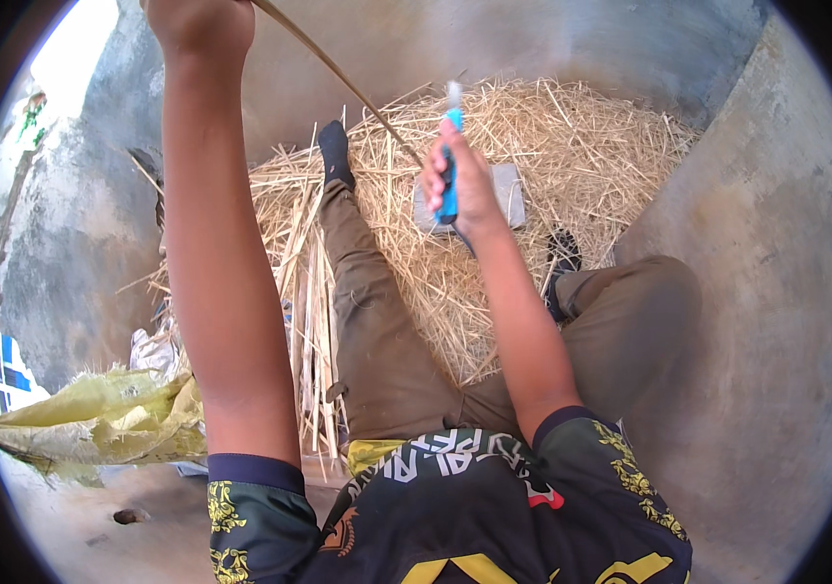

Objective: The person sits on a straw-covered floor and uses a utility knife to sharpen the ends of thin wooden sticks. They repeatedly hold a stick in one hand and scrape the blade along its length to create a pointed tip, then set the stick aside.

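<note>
My left hand [204, 21], raised at the upper left and partly cut off by the picture's edge, is closed on a long thin cane-like strip [324, 60]. The strip slants down to the right, and its lower end meets the fingers of my right hand [472, 185]. That hand is wrapped round a blue and black cutter knife [449, 180], its pale, blurred blade pointing away from me. Whether the right fingers also touch the strip, I cannot tell. Below my right hand lies a grey block [508, 195] on loose straw-like shavings [581, 127].
My legs stretch over the floor, one straight [367, 282], the other bent [640, 302]. Long pale strips [314, 360] lie beside the straight leg. A yellowish woven sack [114, 419] is at the left. Grey walls [494, 39] stand close on the far side and at the right.
</note>
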The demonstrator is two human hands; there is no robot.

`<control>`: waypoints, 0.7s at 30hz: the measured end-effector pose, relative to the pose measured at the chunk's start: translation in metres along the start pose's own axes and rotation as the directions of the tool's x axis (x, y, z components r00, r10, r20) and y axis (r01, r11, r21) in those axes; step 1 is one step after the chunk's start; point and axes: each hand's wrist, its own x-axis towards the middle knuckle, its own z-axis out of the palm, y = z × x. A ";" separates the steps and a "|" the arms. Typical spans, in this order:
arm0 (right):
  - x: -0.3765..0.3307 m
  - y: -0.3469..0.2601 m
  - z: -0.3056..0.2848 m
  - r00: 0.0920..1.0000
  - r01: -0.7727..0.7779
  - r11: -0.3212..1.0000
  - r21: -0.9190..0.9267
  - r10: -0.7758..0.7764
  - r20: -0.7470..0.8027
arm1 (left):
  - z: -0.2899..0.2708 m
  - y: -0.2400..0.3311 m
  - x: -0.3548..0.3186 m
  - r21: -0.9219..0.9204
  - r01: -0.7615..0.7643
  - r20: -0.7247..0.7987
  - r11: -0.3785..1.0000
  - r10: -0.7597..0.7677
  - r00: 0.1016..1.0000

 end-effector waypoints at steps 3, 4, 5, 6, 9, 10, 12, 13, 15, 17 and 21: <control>0.011 0.011 -0.021 0.936 -0.011 0.972 -0.235 -0.073 -0.346 | -0.018 0.009 0.013 0.114 -0.054 -0.096 0.992 0.065 0.993; 0.015 0.031 -0.043 0.871 -0.068 0.953 -0.297 -0.089 -0.483 | -0.016 0.008 0.013 0.197 -0.072 -0.190 0.978 0.110 0.976; 0.017 0.059 -0.075 0.780 -0.129 0.928 -0.349 -0.122 -0.614 | -0.011 0.005 0.013 0.271 -0.078 -0.273 0.959 0.154 0.949; 0.017 0.102 -0.134 0.694 -0.299 0.795 -0.527 -0.199 -0.693 | -0.003 0.002 0.010 0.340 -0.078 -0.288 0.937 0.183 0.940; -0.030 0.121 -0.119 0.602 -0.734 0.363 -0.573 -0.040 -0.797 | -0.047 -0.014 0.021 0.660 -0.364 -0.124 0.657 0.573 0.810; -0.049 0.130 -0.123 0.520 -0.792 0.355 -0.497 -0.036 -0.854 | -0.041 -0.011 0.016 0.709 -0.351 -0.122 0.612 0.596 0.794; -0.081 0.138 -0.126 0.408 -0.878 0.264 -0.399 -0.025 -0.913 | -0.018 -0.002 0.002 0.806 -0.315 -0.106 0.501 0.647 0.755; -0.093 0.137 -0.123 0.383 -0.908 0.179 -0.380 -0.022 -0.924 | -0.013 -0.001 0.000 0.802 -0.305 -0.119 0.513 0.639 0.760; -0.103 0.159 -0.163 0.374 -0.927 0.003 -0.374 0.062 -0.925 | 0.000 -0.003 -0.002 0.771 -0.291 -0.156 0.566 0.612 0.775; -0.103 0.175 -0.176 0.411 -0.899 -0.131 -0.418 0.075 -0.908 | 0.001 -0.004 0.000 0.794 -0.308 -0.137 0.523 0.649 0.749; -0.102 0.177 -0.170 0.574 -0.775 -0.288 -0.563 0.055 -0.817 | -0.003 0.000 -0.002 0.767 -0.314 -0.141 0.560 0.625 0.768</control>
